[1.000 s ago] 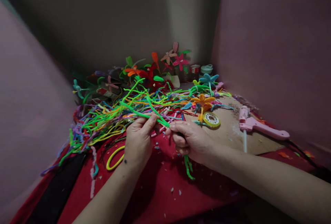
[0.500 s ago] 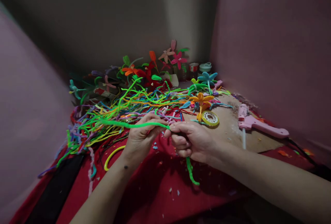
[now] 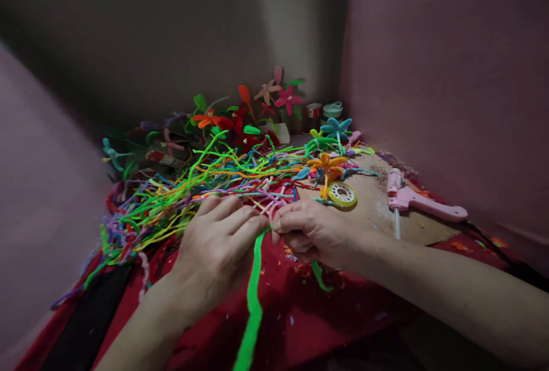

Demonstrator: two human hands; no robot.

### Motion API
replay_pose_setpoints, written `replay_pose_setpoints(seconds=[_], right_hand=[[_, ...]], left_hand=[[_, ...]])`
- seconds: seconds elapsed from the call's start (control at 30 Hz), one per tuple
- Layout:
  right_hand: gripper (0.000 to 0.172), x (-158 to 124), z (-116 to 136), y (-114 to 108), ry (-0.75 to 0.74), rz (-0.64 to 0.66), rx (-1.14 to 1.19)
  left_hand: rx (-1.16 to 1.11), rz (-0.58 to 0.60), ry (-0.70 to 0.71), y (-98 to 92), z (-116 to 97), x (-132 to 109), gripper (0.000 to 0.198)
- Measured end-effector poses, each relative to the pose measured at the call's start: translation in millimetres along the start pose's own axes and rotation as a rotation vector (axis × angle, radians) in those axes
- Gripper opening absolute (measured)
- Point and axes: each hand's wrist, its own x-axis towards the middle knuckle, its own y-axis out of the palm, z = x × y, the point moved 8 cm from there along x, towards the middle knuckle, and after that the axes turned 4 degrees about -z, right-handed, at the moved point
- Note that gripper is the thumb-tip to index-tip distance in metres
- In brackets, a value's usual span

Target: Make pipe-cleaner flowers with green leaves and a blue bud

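Observation:
A bright green pipe cleaner (image 3: 254, 302) runs from between my fingertips down toward the bottom of the view. My left hand (image 3: 218, 245), back turned up, pinches it near the centre. Right beside it, my right hand (image 3: 315, 231) closes thumb and forefinger on the same spot, its other fingers curled. A shorter green end (image 3: 319, 276) sticks out below my right hand. The exact point where the strands meet is mostly covered by my fingers.
Beyond my hands lies a heap of coloured pipe cleaners (image 3: 171, 205), with pipe-cleaner flowers (image 3: 208, 118) behind. On cardboard (image 3: 373, 216) at right are an orange flower (image 3: 326, 165), a yellow tape roll (image 3: 342, 194) and a pink glue gun (image 3: 422, 202). Scraps dot the red cloth (image 3: 300, 325).
The long green strand pointed left across my left hand; now it hangs down toward me. My left hand has rolled over, back up. My right hand keeps its pinch.

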Motion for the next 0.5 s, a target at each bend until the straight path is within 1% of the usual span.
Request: replay_pose_setpoints(seconds=[0.07,0.1,0.13,0.17,0.23,0.3,0.33,0.37,0.43,0.5], right_hand=[[0.016,-5,12,2,-0.115,-0.044,-0.209],[0.018,-10,20,4,-0.190,-0.064,-0.359],[0.021,-16,29,8,-0.283,-0.087,-0.538],[0.024,-22,36,13,-0.367,-0.118,-0.732],[0.025,-36,47,23,-0.544,-0.201,-1.058],[0.019,-51,51,39,-0.790,-0.236,-1.339],[0.018,-57,49,46,-0.911,-0.231,-1.456],[0.019,-61,45,52,-1.005,-0.219,-1.553],[0.021,-64,38,56,-1.103,-0.188,-1.655],[0.021,-63,40,51,-1.077,-0.188,-1.601]], left_hand=[[0.041,0.027,0.008,-1.9,-8,3,0.017],[0.003,0.043,-0.031,-2.4,-9,4,0.016],[-0.081,0.068,-0.109,-1.5,-6,6,0.015],[-0.206,0.106,-0.233,1.9,0,5,0.013],[-0.541,0.170,-0.563,14.8,16,-4,0.010],[-0.897,0.207,-0.890,33.0,24,-21,0.009],[-1.058,0.207,-1.008,41.0,25,-28,0.010],[-1.202,0.211,-1.085,47.9,23,-33,0.014],[-1.413,0.215,-1.151,56.0,17,-39,0.020],[-1.464,0.211,-1.149,55.6,14,-40,0.023]])
